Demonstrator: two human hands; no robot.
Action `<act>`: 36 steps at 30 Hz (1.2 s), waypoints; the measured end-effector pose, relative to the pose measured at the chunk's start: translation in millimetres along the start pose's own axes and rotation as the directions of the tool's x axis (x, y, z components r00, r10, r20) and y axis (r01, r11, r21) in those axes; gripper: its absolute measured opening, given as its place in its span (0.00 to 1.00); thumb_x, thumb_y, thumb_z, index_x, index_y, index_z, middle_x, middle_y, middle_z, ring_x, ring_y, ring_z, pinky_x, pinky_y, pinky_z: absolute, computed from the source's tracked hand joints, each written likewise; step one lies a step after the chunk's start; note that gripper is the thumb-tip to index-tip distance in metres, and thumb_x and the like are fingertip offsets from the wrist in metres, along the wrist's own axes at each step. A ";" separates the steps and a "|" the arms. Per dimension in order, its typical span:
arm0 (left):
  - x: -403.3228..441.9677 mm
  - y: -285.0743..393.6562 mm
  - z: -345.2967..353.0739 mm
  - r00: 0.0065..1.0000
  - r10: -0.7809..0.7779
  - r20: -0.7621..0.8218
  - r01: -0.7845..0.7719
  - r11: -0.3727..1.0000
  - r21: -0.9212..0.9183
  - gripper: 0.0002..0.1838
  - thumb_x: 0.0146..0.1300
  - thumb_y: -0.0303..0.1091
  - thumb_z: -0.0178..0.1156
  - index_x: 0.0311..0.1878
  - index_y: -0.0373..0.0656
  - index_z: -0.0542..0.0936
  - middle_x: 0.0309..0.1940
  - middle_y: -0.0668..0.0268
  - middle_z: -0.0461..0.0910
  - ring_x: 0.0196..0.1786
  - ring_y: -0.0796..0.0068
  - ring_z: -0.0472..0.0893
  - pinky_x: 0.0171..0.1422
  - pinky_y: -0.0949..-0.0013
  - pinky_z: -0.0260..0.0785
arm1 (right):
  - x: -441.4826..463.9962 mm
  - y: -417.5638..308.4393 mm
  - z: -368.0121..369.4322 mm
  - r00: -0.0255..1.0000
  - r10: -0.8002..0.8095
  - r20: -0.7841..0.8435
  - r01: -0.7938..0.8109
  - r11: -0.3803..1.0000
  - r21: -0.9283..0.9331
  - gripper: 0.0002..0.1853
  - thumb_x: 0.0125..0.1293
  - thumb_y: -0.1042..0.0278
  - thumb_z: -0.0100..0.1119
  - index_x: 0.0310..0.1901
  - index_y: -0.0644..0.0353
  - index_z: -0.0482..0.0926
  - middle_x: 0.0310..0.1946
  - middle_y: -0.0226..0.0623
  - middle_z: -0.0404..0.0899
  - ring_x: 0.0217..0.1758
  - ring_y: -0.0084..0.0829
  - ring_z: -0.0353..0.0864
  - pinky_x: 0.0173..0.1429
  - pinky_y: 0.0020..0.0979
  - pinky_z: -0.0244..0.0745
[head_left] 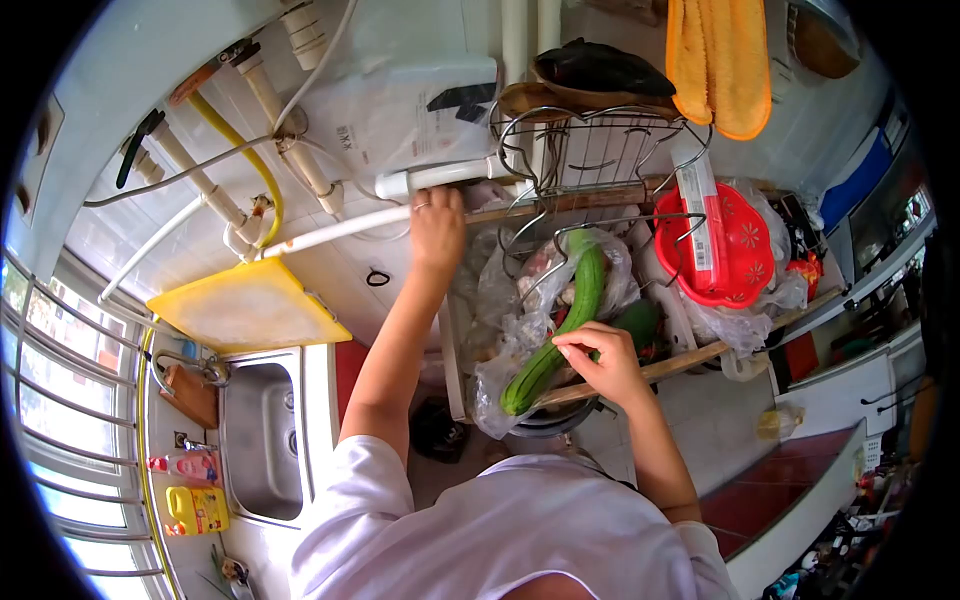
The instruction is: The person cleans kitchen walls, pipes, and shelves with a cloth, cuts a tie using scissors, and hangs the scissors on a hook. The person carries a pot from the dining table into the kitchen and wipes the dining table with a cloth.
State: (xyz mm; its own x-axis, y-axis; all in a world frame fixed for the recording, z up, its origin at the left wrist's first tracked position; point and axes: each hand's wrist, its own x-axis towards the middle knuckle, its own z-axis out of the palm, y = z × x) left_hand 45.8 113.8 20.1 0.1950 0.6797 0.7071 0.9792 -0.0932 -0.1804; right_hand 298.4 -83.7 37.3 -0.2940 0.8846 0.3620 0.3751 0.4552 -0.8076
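My left hand [437, 230] rests at the far left corner of a rack, by a white pipe [345, 232]. Its fingers lie side by side over the edge there, the tips partly hidden. A long green ridged gourd, like a luffa [588, 290], lies slanting across clear plastic bags [500, 375] on the rack. Over the gourd's middle is my right hand [605, 365], thumb and forefinger pinched together. What they hold, if anything, is too small to make out. A darker green vegetable [640, 320] sits just beyond that hand.
A red basket [735, 245] with a white box stands on the right of the rack, near a wire rack [600, 150]. Orange gloves [715, 65] hang above. Left are a steel sink [265, 435], a yellow-edged board [250, 305] and a yellow bottle [197, 510]. Wooden bar [660, 370] fronts the rack.
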 end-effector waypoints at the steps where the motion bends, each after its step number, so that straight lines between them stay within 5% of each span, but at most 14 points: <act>1: 2.5 8.6 -1.2 0.999 0.051 0.012 -0.050 0.998 -0.023 0.13 0.57 0.35 0.56 0.45 0.43 0.77 0.43 0.60 0.76 0.50 0.58 0.75 0.59 0.57 0.67 | 2.9 2.0 0.0 1.000 -0.004 0.005 0.004 1.000 0.004 0.07 0.62 0.73 0.61 0.41 0.61 0.84 0.32 0.38 0.83 0.33 0.30 0.83 0.38 0.27 0.76; 8: -1.9 -10.9 -7.7 0.990 0.133 0.053 -0.124 0.982 -0.145 0.20 0.57 0.32 0.54 0.54 0.44 0.76 0.50 0.60 0.74 0.54 0.56 0.73 0.58 0.57 0.68 | 35.6 4.4 14.0 0.963 -0.187 0.192 0.188 0.982 0.016 0.06 0.60 0.76 0.62 0.39 0.60 0.84 0.30 0.37 0.82 0.32 0.34 0.82 0.37 0.30 0.75; 10: -11.3 -25.8 -19.1 1.000 -0.016 -0.012 0.015 0.993 -0.116 0.13 0.58 0.30 0.53 0.46 0.44 0.78 0.47 0.60 0.74 0.53 0.58 0.74 0.57 0.58 0.69 | 36.5 7.3 10.5 0.959 -0.206 0.193 0.207 0.978 0.015 0.06 0.60 0.75 0.62 0.39 0.60 0.84 0.30 0.37 0.82 0.31 0.34 0.82 0.37 0.29 0.75; 13: -36.5 -30.8 -23.7 0.988 -0.031 -0.148 0.004 0.983 -0.181 0.13 0.58 0.28 0.52 0.47 0.40 0.78 0.48 0.58 0.75 0.53 0.55 0.74 0.57 0.57 0.69 | 37.6 15.0 6.6 0.961 -0.208 0.182 0.208 0.978 0.018 0.06 0.60 0.74 0.62 0.39 0.58 0.84 0.31 0.37 0.82 0.32 0.36 0.82 0.36 0.31 0.76; 15: -52.7 -20.4 -22.9 0.983 -0.134 -0.125 0.092 0.952 -0.293 0.14 0.58 0.24 0.54 0.48 0.37 0.76 0.50 0.55 0.74 0.54 0.50 0.73 0.56 0.56 0.69 | 35.5 21.6 9.8 0.966 -0.192 0.175 0.189 0.981 0.034 0.06 0.60 0.72 0.61 0.39 0.57 0.84 0.31 0.37 0.83 0.32 0.37 0.83 0.36 0.32 0.76; 17: -67.4 -8.6 -6.7 0.897 -0.440 0.043 0.383 0.725 -0.572 0.13 0.59 0.25 0.57 0.48 0.36 0.76 0.52 0.52 0.72 0.51 0.44 0.73 0.54 0.54 0.69 | 33.1 28.0 15.2 0.963 -0.217 0.160 0.213 0.976 0.041 0.06 0.60 0.73 0.61 0.39 0.57 0.84 0.32 0.37 0.83 0.33 0.37 0.83 0.36 0.32 0.76; 19: -55.4 -2.4 -18.8 0.899 -0.433 0.065 0.387 0.715 -0.582 0.14 0.58 0.21 0.58 0.48 0.34 0.75 0.53 0.50 0.72 0.53 0.45 0.72 0.55 0.53 0.69 | 33.4 33.1 19.8 0.959 -0.236 0.157 0.234 0.972 0.033 0.06 0.60 0.73 0.61 0.39 0.56 0.84 0.31 0.37 0.83 0.33 0.37 0.83 0.36 0.32 0.77; 22: -38.8 5.3 -24.3 0.944 -0.319 -0.081 0.217 0.787 -0.578 0.16 0.55 0.21 0.58 0.48 0.35 0.75 0.54 0.50 0.71 0.54 0.45 0.72 0.56 0.53 0.69 | 34.6 33.0 26.8 0.957 -0.233 0.172 0.226 0.972 0.061 0.06 0.60 0.73 0.61 0.39 0.55 0.85 0.31 0.35 0.83 0.31 0.37 0.83 0.34 0.32 0.76; 24: -24.0 10.7 -23.9 0.995 -0.036 -0.089 -0.020 0.829 -0.558 0.17 0.54 0.23 0.57 0.48 0.37 0.76 0.55 0.52 0.71 0.57 0.47 0.71 0.59 0.54 0.68 | 35.0 35.4 31.4 0.956 -0.234 0.180 0.228 0.972 0.051 0.06 0.59 0.73 0.62 0.38 0.55 0.85 0.31 0.35 0.82 0.30 0.37 0.82 0.34 0.32 0.76; 25: -15.5 13.9 -22.0 0.995 -0.037 -0.088 -0.019 0.829 -0.559 0.17 0.54 0.23 0.57 0.48 0.37 0.76 0.55 0.52 0.71 0.57 0.47 0.71 0.59 0.54 0.68 | 34.5 37.2 33.0 0.956 -0.230 0.184 0.227 0.973 0.036 0.06 0.59 0.73 0.62 0.38 0.55 0.85 0.30 0.35 0.82 0.30 0.37 0.82 0.33 0.33 0.76; 28: 2.9 27.9 -17.0 0.947 0.280 -0.157 -0.320 0.870 -0.376 0.15 0.59 0.31 0.52 0.49 0.44 0.78 0.55 0.59 0.72 0.61 0.57 0.68 0.65 0.55 0.62 | 33.3 36.6 34.2 0.958 -0.230 0.173 0.228 0.973 0.034 0.06 0.59 0.72 0.62 0.38 0.54 0.85 0.29 0.34 0.81 0.29 0.37 0.82 0.33 0.33 0.76; 31: 16.9 34.5 -17.4 0.951 0.307 0.020 -0.294 0.927 -0.234 0.16 0.59 0.31 0.52 0.51 0.46 0.78 0.50 0.62 0.75 0.56 0.58 0.72 0.64 0.56 0.64 | 32.8 37.6 34.2 0.961 -0.217 0.171 0.218 0.976 0.018 0.06 0.59 0.72 0.62 0.37 0.54 0.85 0.29 0.34 0.81 0.29 0.37 0.82 0.32 0.33 0.75; 36: 25.1 31.4 -10.6 0.941 0.334 0.056 -0.315 0.925 -0.213 0.17 0.60 0.32 0.51 0.52 0.50 0.78 0.43 0.66 0.76 0.51 0.63 0.74 0.63 0.55 0.64 | 33.4 36.4 38.9 0.959 -0.230 0.166 0.235 0.972 -0.009 0.05 0.59 0.72 0.63 0.37 0.54 0.85 0.28 0.34 0.81 0.29 0.37 0.82 0.32 0.33 0.75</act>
State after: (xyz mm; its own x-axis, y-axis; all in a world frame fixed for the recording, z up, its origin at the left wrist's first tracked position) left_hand 82.0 120.2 39.5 0.5070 0.6493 0.5669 0.8562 -0.4553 -0.2442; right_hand 268.0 -41.6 1.9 -0.5142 0.7267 0.4556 0.3038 0.6511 -0.6955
